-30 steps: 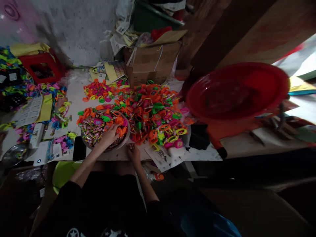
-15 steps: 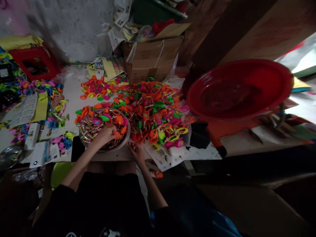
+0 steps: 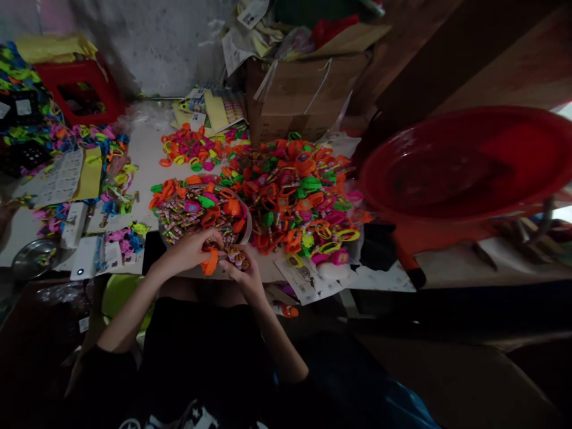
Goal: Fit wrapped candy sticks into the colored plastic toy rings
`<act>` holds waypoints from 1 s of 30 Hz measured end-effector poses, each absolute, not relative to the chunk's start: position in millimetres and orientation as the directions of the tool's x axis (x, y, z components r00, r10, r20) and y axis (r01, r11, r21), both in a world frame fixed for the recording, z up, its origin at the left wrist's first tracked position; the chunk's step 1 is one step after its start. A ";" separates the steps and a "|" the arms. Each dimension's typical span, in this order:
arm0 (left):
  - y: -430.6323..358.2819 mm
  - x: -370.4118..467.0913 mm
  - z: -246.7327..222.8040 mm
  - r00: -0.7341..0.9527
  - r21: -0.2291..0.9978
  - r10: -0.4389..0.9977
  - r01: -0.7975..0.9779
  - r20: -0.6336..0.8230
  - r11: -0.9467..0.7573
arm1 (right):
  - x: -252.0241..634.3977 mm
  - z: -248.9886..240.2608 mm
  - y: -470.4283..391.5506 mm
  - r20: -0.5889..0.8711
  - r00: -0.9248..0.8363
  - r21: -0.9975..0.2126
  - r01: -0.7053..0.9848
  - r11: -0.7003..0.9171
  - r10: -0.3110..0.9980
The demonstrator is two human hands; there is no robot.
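Note:
My left hand is closed on an orange toy watch, just over the near rim of a round bowl. Close beside it, my right hand grips a small bunch of printed rolls that look like wrapped candy. The fingertips of both hands almost meet; whether they touch is unclear. Many similar candy rolls fill the bowl, with orange, green and pink toy watches lying among them. To the right of the bowl spreads a large heap of toy watches.
A large red basin stands at the right, beside a black object. Behind the heap is a cardboard box. On the left are a red stool, printed sheets and a metal dish. Printed paper hangs over the front edge.
My left hand has come out of the bowl toward me with an orange toy watch. My right hand has risen slightly beside it, holding the rolls. The view has shifted left.

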State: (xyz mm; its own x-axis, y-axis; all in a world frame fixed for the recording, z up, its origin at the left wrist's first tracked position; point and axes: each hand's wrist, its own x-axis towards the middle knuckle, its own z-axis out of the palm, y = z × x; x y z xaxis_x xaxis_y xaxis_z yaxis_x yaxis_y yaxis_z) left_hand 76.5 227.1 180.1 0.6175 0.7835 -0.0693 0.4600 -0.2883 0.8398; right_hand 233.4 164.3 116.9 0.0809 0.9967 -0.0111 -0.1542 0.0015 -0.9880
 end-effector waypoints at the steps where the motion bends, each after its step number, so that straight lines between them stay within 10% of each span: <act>1: 224.6 74.4 178.5 0.595 0.843 0.802 0.457 -0.051 -0.286 | 231.5 114.8 164.1 -0.035 0.060 -0.982 -0.189 -0.024 0.998; 7: 214.0 77.5 167.9 0.453 0.868 0.888 0.409 0.075 -0.282 | 227.5 110.3 162.1 -0.113 -0.156 -0.927 -0.340 -0.160 0.981; 16: 207.9 97.9 156.1 0.329 0.887 0.927 0.355 0.178 -0.296 | 223.5 102.7 152.6 -0.108 -0.004 -0.902 -0.420 -0.099 0.994; 23: 194.0 97.4 153.9 0.460 0.922 0.871 0.236 0.174 -0.309 | 232.4 103.8 152.1 0.155 0.511 -0.987 0.112 0.113 0.845; 30: 178.3 111.3 140.9 0.204 0.934 0.954 0.238 0.219 -0.265 | 226.1 95.7 148.1 0.243 0.406 -0.952 0.273 0.136 0.881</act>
State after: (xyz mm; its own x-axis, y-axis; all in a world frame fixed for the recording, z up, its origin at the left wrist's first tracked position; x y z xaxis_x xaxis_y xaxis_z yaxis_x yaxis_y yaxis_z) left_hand 111.3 178.3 140.9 0.2039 0.9542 0.2189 0.2383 -0.2653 0.9343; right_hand 226.1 148.1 95.7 0.4062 0.8809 0.2428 0.2733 0.1365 -0.9522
